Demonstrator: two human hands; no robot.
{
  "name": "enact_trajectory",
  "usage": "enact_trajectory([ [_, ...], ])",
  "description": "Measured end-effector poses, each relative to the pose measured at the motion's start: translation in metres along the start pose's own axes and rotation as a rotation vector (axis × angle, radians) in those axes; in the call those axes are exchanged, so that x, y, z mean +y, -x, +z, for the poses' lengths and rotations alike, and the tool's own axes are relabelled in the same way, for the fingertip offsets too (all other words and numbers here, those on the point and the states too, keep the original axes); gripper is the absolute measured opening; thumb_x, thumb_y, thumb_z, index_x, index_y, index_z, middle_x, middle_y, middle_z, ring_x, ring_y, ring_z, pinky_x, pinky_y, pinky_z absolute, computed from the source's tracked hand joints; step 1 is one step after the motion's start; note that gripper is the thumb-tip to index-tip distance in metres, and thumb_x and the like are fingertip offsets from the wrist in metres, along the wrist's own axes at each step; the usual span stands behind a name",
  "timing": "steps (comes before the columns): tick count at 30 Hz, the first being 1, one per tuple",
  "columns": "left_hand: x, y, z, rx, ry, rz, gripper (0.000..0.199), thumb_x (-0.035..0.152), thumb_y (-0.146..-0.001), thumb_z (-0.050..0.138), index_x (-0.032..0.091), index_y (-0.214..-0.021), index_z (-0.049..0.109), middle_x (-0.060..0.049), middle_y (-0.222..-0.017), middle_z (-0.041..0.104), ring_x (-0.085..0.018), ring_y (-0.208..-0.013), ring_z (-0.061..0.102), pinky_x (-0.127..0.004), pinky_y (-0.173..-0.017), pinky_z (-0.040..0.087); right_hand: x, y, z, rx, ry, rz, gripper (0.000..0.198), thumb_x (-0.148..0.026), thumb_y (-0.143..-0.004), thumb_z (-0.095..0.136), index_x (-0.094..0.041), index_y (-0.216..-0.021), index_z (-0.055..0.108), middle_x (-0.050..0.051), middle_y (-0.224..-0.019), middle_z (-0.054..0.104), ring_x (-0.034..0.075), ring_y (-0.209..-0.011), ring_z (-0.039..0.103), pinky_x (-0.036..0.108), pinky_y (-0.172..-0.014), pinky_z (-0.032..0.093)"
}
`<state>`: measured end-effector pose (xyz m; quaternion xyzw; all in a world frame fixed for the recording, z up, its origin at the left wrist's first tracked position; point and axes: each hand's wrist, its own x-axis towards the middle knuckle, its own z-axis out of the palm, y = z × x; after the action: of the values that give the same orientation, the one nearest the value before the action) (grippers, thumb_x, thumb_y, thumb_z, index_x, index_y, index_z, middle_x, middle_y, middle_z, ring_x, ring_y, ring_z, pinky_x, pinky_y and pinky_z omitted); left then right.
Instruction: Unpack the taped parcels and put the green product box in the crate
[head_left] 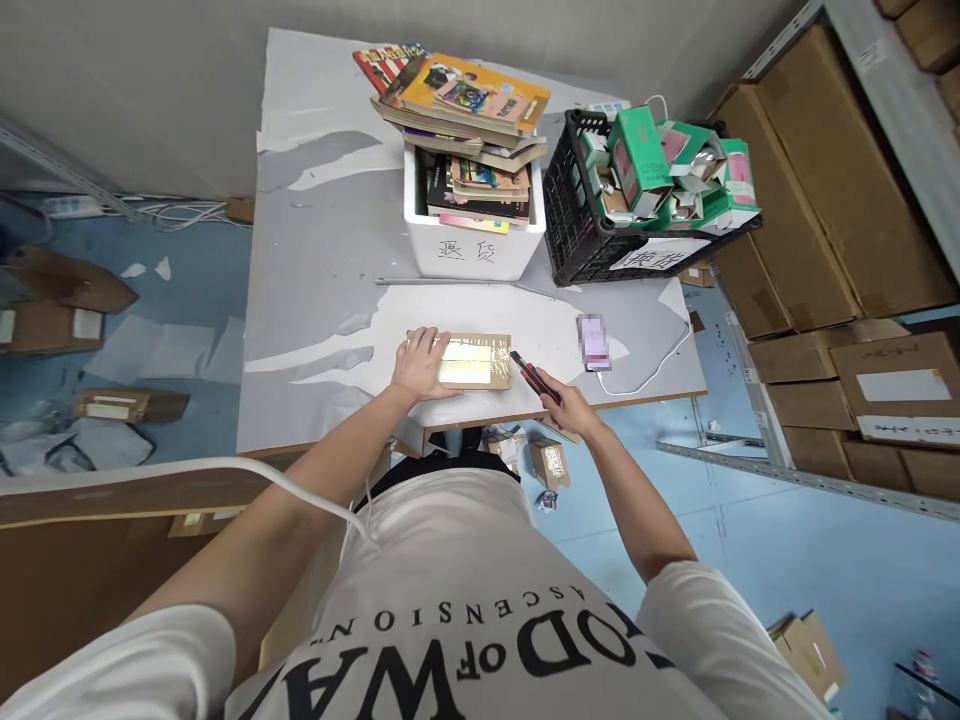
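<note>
A small brown cardboard box (501, 362) with a pale label and shiny tape lies flat near the table's front edge. My left hand (424, 362) holds its left end, fingers over the top and thumb along the near side. In my right hand (568, 405) is a red and black box cutter (535, 377), gripped by its handle. The cutter's tip points at the right end of the box, close to it; whether they touch I cannot tell. To the right of the cutter lies a phone (594, 343) with a lit screen.
Behind the box stands a white bin (472, 256) piled with books (480, 95). Beside it is a black crate (600, 250) full of green and white boxes (639, 165). A white cable (651, 382) runs from the phone. Shelving with large cartons (855, 180) rises at the right.
</note>
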<state>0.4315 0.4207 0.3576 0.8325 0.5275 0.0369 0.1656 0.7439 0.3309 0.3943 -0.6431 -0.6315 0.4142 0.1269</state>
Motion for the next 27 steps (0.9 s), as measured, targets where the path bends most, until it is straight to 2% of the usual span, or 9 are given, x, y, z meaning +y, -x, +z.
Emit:
enact_trajectory([
  [9,-0.001,-0.001,0.000,-0.032,-0.018,-0.012,0.108,0.065,-0.060,0.071,0.016,-0.147,0.028,-0.021,-0.148,0.032,-0.043,-0.137,0.023,-0.054,-0.105,0.028,0.012,0.040,0.028,-0.059,-0.079,0.084,0.059,-0.038,-0.089,0.045,-0.026,-0.146,0.037,0.005,-0.090,0.070,0.020,-0.068,0.065,0.035,-0.066,0.055],
  [12,-0.002,-0.001,0.000,-0.037,-0.010,-0.007,0.111,0.066,-0.059,0.071,0.015,-0.147,0.027,-0.022,-0.150,0.030,-0.042,-0.139,0.021,-0.054,-0.107,0.027,0.018,0.043,0.032,-0.063,-0.161,0.131,0.060,-0.042,-0.089,0.044,-0.027,-0.147,0.036,0.005,-0.087,0.069,0.018,-0.060,0.063,0.034,-0.061,0.055],
  [15,-0.002,0.000,-0.001,-0.050,0.015,0.004,0.118,0.070,-0.056,0.071,0.014,-0.149,0.025,-0.022,-0.153,0.026,-0.043,-0.141,0.017,-0.056,-0.110,0.023,0.026,0.045,0.035,0.045,-0.290,0.194,0.065,-0.045,-0.088,0.045,-0.027,-0.148,0.030,0.004,-0.089,0.068,0.014,-0.050,0.058,0.033,-0.054,0.053],
  [17,-0.003,0.000,-0.004,-0.070,0.059,0.003,0.118,0.071,-0.059,0.068,0.014,-0.150,0.020,-0.022,-0.155,0.022,-0.043,-0.143,0.014,-0.059,-0.111,0.017,0.029,0.044,0.040,0.170,-0.430,0.224,0.070,-0.048,-0.087,0.047,-0.025,-0.149,0.025,0.006,-0.095,0.068,0.015,-0.054,0.060,0.032,-0.052,0.053],
  [20,-0.009,-0.002,-0.011,-0.038,0.179,-0.032,0.098,0.065,-0.077,0.053,0.016,-0.152,0.014,-0.019,-0.157,0.019,-0.039,-0.145,0.012,-0.063,-0.111,0.010,0.023,0.033,0.057,0.292,-0.704,0.229,0.061,-0.053,-0.082,0.053,-0.021,-0.133,0.040,0.010,-0.108,0.065,0.019,-0.077,0.068,0.030,-0.057,0.055],
  [22,-0.019,-0.005,-0.014,0.067,0.261,-0.099,0.079,0.056,-0.087,0.043,0.016,-0.152,0.018,-0.016,-0.157,0.021,-0.035,-0.145,0.015,-0.062,-0.113,0.009,0.011,0.020,0.074,0.340,-0.878,0.230,0.050,-0.054,-0.079,0.057,-0.022,-0.117,0.046,0.011,-0.119,0.060,0.020,-0.088,0.068,0.028,-0.059,0.056],
  [24,-0.033,-0.010,-0.014,0.163,0.361,-0.206,0.067,0.049,-0.089,0.040,0.016,-0.148,0.031,-0.016,-0.154,0.029,-0.032,-0.142,0.027,-0.055,-0.115,0.016,-0.003,0.007,0.092,0.374,-1.034,0.248,0.046,-0.055,-0.077,0.059,-0.026,-0.110,0.045,0.009,-0.131,0.053,0.019,-0.090,0.069,0.028,-0.060,0.057],
  [27,-0.054,-0.016,-0.009,0.170,0.670,-0.407,0.057,0.048,-0.084,0.051,0.014,-0.129,0.056,-0.017,-0.135,0.053,-0.029,-0.117,0.056,-0.048,-0.104,0.041,-0.020,-0.009,0.111,0.374,-1.199,0.256,0.041,-0.054,-0.078,0.060,-0.029,-0.106,0.043,0.004,-0.137,0.046,0.018,-0.093,0.068,0.029,-0.062,0.059],
])
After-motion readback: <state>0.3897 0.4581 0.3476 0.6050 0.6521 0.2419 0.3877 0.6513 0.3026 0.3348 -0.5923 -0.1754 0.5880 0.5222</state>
